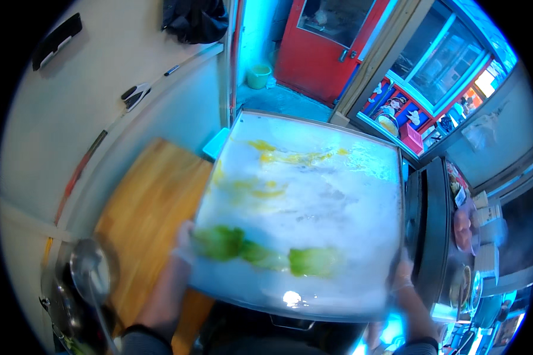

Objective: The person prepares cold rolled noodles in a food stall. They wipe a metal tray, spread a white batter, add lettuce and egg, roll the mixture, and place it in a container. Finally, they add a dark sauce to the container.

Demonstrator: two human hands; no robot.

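A large square tray (311,208) with a pale, wet surface is held out in front of the body. Yellow streaks that look like egg (293,157) run across its far half, and blurred green leaves (222,242) lie on its near half. My left hand (185,242) grips the left edge, and my right hand (403,270) grips the right edge. Both hands seem to wear thin clear gloves. The fingers are partly hidden by the tray.
A wooden board or tabletop (160,191) lies to the left, with a metal ladle (90,266) at lower left. Ahead are a red door (320,53) and a green bucket (258,76). On the right, a counter (431,222) bears a bowl of pink food (464,228) and stacked containers (487,262).
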